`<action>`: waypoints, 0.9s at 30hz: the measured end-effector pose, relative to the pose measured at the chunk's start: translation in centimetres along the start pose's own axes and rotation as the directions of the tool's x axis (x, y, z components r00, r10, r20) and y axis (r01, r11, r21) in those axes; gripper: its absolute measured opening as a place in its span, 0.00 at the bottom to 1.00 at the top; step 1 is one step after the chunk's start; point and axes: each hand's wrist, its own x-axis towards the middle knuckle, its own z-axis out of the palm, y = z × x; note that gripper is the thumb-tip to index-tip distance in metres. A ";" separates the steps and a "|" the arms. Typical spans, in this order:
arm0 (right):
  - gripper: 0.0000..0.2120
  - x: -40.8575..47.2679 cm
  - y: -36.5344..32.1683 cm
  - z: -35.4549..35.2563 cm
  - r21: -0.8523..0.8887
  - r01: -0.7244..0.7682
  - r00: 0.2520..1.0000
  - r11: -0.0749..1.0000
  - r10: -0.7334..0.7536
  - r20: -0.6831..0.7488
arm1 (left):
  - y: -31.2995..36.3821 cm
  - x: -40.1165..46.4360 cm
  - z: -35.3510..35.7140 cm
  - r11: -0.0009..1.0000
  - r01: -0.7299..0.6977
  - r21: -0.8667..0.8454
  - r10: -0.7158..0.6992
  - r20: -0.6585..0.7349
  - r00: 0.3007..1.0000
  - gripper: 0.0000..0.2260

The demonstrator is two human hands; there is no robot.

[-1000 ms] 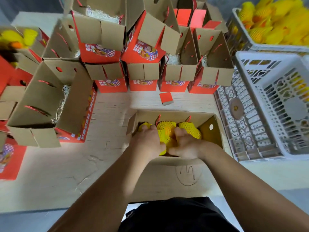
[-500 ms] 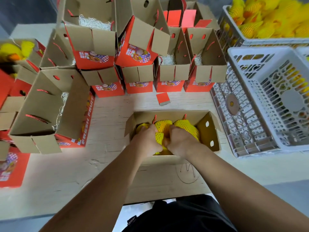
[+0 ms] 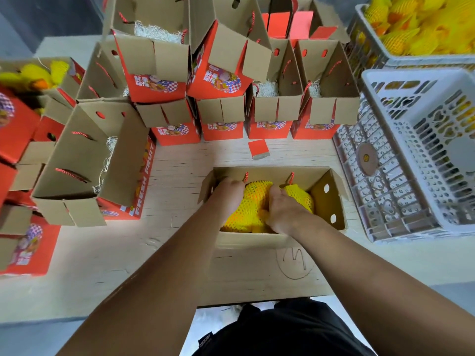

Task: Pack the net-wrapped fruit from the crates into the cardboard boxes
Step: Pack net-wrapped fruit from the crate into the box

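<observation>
Nearest, both hands reach into the open cardboard box [image 3: 331, 201]: the left hand [image 3: 228, 195] and right hand [image 3: 284, 210] press curled fingers on the net-wrapped fruit [image 3: 253, 201] inside. Hard pushing could bruise fruit or split the wall; farther off, a crate [image 3: 370, 34] holds more

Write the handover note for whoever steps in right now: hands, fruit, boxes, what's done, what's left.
Left hand: inside the open brown cardboard box nearest you, on the yellow foam-net-wrapped fruit; grip unclear.
Right hand: same box, pressing the fruit down; fingers hidden.
Done: this box holds several fruit; a left-side box holds some too.
Left: settle this box. The red printed boxes behind show only shredded paper. More fruit sits in the far white plastic crate; the nearer white crate looks empty.
</observation>
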 end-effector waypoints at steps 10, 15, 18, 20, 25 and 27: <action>0.12 -1.6 0.4 0.6 0.007 0.157 0.978 0.988 -0.157 0.139 | -0.1 -2.2 1.4 0.539 -0.182 0.823 0.163 0.110 0.980 0.11; 0.09 -2.3 1.3 -0.5 0.120 0.233 0.946 0.965 -0.253 0.201 | -0.2 -1.1 1.2 0.500 -0.221 0.838 0.027 0.240 0.971 0.15; 0.12 -3.9 4.2 -3.0 0.285 0.306 0.943 0.908 -0.330 0.039 | 1.1 -0.7 0.7 0.509 -0.200 0.837 -0.065 0.269 0.961 0.20; 0.09 -4.7 7.2 -5.7 0.402 0.337 0.940 0.851 -0.326 -0.097 | 2.3 -0.6 0.6 0.544 -0.188 0.818 -0.068 0.266 0.961 0.16; 0.07 -6.0 17.1 -11.9 0.512 0.445 0.874 0.735 -0.230 -0.428 | 10.2 -4.0 7.4 0.785 -0.409 0.466 0.390 0.142 0.910 0.08; 0.06 -6.2 22.4 -14.6 0.527 0.464 0.824 0.712 -0.128 -0.553 | 15.7 -6.1 13.5 0.765 -0.598 0.240 0.586 0.129 0.800 0.04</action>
